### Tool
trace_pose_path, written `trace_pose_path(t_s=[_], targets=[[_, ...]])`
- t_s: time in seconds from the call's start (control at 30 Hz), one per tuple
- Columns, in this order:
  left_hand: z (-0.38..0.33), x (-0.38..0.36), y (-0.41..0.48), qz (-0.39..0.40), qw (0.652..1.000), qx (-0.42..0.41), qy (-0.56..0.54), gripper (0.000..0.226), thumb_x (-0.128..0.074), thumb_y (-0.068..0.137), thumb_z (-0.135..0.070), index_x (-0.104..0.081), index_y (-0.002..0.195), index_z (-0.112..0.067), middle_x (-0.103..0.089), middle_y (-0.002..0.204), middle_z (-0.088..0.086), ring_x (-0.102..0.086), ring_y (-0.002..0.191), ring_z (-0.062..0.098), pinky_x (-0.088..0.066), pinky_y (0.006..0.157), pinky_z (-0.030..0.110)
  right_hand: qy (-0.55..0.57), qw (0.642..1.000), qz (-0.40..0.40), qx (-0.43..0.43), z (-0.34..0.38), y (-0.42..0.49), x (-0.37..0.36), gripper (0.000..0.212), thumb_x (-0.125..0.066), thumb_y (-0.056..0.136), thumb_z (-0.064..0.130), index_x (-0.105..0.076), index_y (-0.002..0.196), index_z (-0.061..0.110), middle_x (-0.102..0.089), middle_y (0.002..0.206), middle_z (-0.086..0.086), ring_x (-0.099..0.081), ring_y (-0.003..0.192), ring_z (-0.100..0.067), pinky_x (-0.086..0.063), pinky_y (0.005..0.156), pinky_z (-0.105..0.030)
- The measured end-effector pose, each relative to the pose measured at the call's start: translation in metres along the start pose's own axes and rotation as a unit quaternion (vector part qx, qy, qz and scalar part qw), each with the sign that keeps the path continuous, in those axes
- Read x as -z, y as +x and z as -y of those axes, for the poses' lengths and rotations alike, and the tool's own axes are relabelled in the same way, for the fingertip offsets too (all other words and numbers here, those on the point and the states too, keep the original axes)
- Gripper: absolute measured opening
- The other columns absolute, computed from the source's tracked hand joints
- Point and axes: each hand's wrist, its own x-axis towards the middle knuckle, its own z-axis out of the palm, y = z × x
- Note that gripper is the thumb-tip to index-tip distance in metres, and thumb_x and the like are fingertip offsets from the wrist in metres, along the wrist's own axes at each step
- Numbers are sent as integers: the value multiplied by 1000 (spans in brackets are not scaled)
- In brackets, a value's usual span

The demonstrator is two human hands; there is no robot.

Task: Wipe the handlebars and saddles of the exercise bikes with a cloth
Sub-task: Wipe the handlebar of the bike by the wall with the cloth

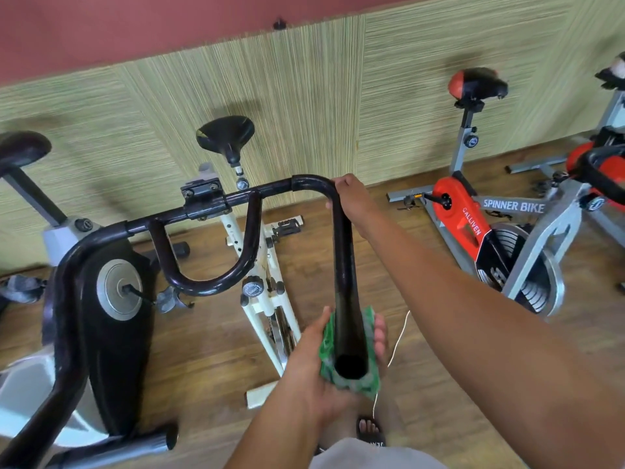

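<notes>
A black handlebar [236,198] of the white-framed exercise bike [263,299] spans the middle of the view, its right arm running toward me and ending in an open tube. My left hand [318,370] holds a green cloth [367,384] wrapped round that tube end from below. My right hand [351,201] grips the far bend of the same bar. The bike's black saddle [226,133] stands beyond the handlebar by the wall.
A black and grey bike [101,319] stands at the left with its saddle [23,148]. A red and grey spinner bike [480,231] with a red-black saddle [477,83] stands at the right, another bike beyond it. Wooden floor lies below; my sandalled foot [370,431] is near the bike's base.
</notes>
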Motion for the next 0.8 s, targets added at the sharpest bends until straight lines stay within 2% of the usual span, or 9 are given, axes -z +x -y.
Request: trace_pose_path(t_s=[0.07, 0.17, 0.3, 0.4, 0.5, 0.6, 0.67, 0.7, 0.8], targets=[[2, 3, -2, 19, 1000, 7, 8, 65, -40, 101, -47, -65, 92, 12, -62, 76, 17, -62, 50, 26, -55, 47, 27, 2, 1000, -7, -1, -1, 1, -1, 32, -27, 109, 21, -51, 126, 9, -62, 88, -11, -54, 65, -12, -43, 60, -24], [-15, -2, 21, 14, 1000, -1, 7, 69, -38, 101, -52, -66, 89, 9, -62, 79, 15, -61, 51, 25, -55, 49, 26, -18, 1000, -14, -1, -2, 1, -2, 30, -31, 108, 21, -53, 125, 10, -65, 94, -11, -58, 75, -16, -45, 73, -31], [-50, -11, 64, 22, 994, -46, 94, 81, -26, 95, -71, -63, 95, 1, -61, 78, 11, -59, 55, 23, -52, 54, 26, -109, 994, -7, 26, -5, 8, 3, 33, -32, 108, 26, -58, 123, 13, -66, 113, -8, -61, 103, -24, -46, 96, -39], [-89, -30, 96, 36, 986, -103, 129, 89, -22, 94, -74, -68, 96, 2, -64, 81, 15, -61, 62, 27, -56, 58, 31, -183, 982, -19, 45, -5, 21, 8, 31, -39, 106, 26, -62, 126, 20, -65, 127, -8, -54, 123, -27, -36, 109, -43], [-122, -56, 123, 8, 981, -160, 111, 81, -28, 100, -63, -76, 82, 0, -69, 78, 18, -68, 62, 29, -59, 55, 34, -202, 977, -44, 50, -10, 30, 10, 32, -47, 102, 31, -56, 133, 31, -51, 141, -8, -39, 136, -26, -27, 106, -36], [-151, -77, 142, 1, 971, -226, 77, 71, -26, 107, -42, -78, 76, -5, -73, 76, 13, -71, 64, 24, -59, 57, 28, -159, 985, -50, 42, -15, 32, 14, 38, -54, 99, 35, -49, 137, 35, -32, 155, -2, -23, 142, -24, -18, 97, -27], [-167, -82, 150, 32, 962, -269, 34, 66, -23, 104, -30, -77, 80, -2, -72, 88, 17, -72, 76, 28, -60, 71, 31, -145, 986, -61, 47, -16, 32, 15, 44, -56, 99, 34, -48, 142, 31, -30, 155, -1, -26, 141, -19, -15, 97, -20], [-174, -82, 153, 43, 958, -283, 6, 59, -24, 101, -28, -75, 87, -1, -70, 95, 18, -70, 83, 30, -58, 81, 35, -149, 985, -67, 48, -16, 32, 15, 48, -56, 98, 36, -46, 144, 31, -29, 157, -2, -28, 142, -19, -16, 102, -21], [-189, -73, 160, 46, 934, -333, -118, 52, -24, 97, -35, -68, 92, -6, -65, 101, 15, -66, 90, 30, -47, 103, 40, -149, 986, -76, 28, -15, 29, 12, 56, -57, 96, 43, -41, 149, 33, -24, 161, -5, -26, 146, -26, -18, 120, -47]])
